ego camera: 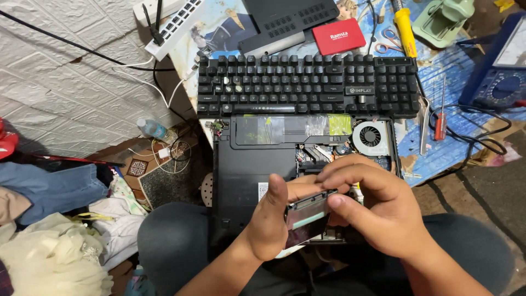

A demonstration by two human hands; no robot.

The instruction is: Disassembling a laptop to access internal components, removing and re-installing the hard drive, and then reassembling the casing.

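Both hands are pinching a small flat drive (308, 215) with a shiny metal face, holding it just above the opened underside of a black laptop (249, 175) that is resting on the person's lap. The left hand (268, 225) is clamping the drive's left edge, thumb lying along its top corner, while the right hand (378, 211) is closing on its right edge, with the fingers (350, 174) curling over the top and the thumb pressing the side. Directly beyond the grip, the laptop's cooling fan (370, 136) is showing, and past that a black keyboard (307, 85) is lying across the table. Farther behind the grip, a red flat box (338, 36) is sitting, and off to the right of the hands a red-handled screwdriver (440, 118) is lying near a blue multimeter (501, 71).
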